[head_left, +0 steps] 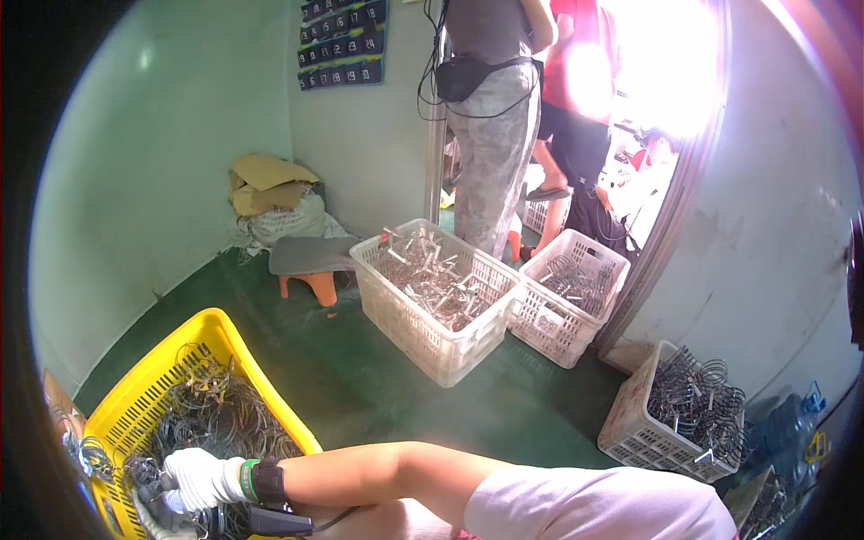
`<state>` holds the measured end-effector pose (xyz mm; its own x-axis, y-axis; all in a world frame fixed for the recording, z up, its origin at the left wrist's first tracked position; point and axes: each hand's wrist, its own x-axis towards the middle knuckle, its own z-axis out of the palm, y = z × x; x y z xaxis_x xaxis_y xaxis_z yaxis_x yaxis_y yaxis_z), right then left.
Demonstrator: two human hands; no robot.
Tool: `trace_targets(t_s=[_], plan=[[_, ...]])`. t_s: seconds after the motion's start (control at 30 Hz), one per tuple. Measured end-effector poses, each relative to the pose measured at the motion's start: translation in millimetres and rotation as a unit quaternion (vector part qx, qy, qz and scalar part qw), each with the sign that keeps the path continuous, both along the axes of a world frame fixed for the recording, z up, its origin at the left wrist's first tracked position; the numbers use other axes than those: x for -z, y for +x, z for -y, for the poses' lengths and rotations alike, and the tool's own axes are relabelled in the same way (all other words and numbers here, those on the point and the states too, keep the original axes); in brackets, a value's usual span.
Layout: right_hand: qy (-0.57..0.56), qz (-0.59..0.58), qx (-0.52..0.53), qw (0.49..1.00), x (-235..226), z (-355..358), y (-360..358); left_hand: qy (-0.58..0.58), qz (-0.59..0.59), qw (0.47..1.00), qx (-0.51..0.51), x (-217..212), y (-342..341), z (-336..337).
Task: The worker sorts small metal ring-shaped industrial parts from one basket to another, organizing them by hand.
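A: Green floor (378, 378), pale green walls, open doorway at upper right with two people standing in it. Three white baskets: the big white basket (432, 306) holds loose metal pieces, the second white basket (569, 297) and the third white basket (670, 418) hold wire coils. Orange stool (310, 270) in the corner.

B: And the hands?

A: Right hand (202, 479), white-gloved, wristband above the glove, reaches across into the yellow basket (216, 335) at lower left, resting on the tangled wire rings (225, 418). Fingers curl down into the pile (whether they pinch a ring I cannot tell). Left hand: only a bit of glove at the frame edge, state unclear.

B: Step?

A: Judged as picking from the pile. Next move likely calls for freeing one ring without dragging its tangled neighbours along.
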<state>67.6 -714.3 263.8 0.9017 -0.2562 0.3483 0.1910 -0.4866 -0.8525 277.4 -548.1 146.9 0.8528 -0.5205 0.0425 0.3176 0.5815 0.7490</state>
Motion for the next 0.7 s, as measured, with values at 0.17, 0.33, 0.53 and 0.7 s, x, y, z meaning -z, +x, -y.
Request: trace_targets(t_s=[0.17,0.33,0.53,0.7], plan=[[0.081,-0.017,-0.017,0.996,20.2,2.3,19.6,0.062,-0.011,0.998,-0.022,-26.7,-21.3,7.5],[0.152,0.022,-0.044,0.987,43.8,6.2,48.1,0.241,0.273,0.921,-0.139,-45.7,-27.6,-11.6],[0.08,0.01,0.056,0.995,53.0,26.0,53.7,0.509,0.673,0.414,-0.341,-73.1,-50.8,-25.9],[-0.045,0.053,0.139,0.988,50.1,21.2,47.4,0.485,0.66,0.512,-0.26,-92.5,-95.4,-1.4]])
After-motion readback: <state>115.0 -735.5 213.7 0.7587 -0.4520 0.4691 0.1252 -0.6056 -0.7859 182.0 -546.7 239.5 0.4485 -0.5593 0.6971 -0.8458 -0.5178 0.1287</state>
